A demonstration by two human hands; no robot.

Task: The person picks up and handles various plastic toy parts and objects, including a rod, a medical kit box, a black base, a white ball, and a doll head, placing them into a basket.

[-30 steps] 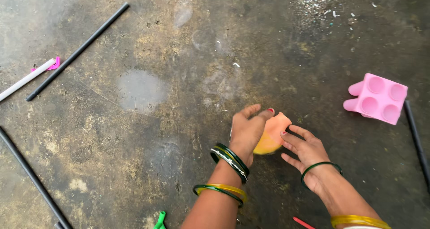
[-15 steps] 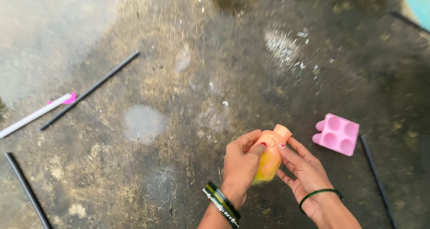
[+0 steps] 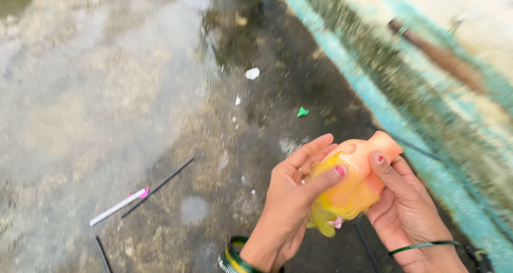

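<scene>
The doll head (image 3: pixel 350 185) is off the floor and raised toward the camera; one second earlier it rests on the ground under both hands. The left hand (image 3: pixel 291 203) now wraps its yellow hair side, thumb across the front. The right hand (image 3: pixel 406 209) cups it from 3 o'clock, thumb on the face. The view is tilted upward: a turquoise wall base (image 3: pixel 374 112) enters at 2 o'clock. The pink mould block is out of frame. The black rod (image 3: pixel 157 187) and white stick (image 3: pixel 117 206) now lie at 8 o'clock.
</scene>
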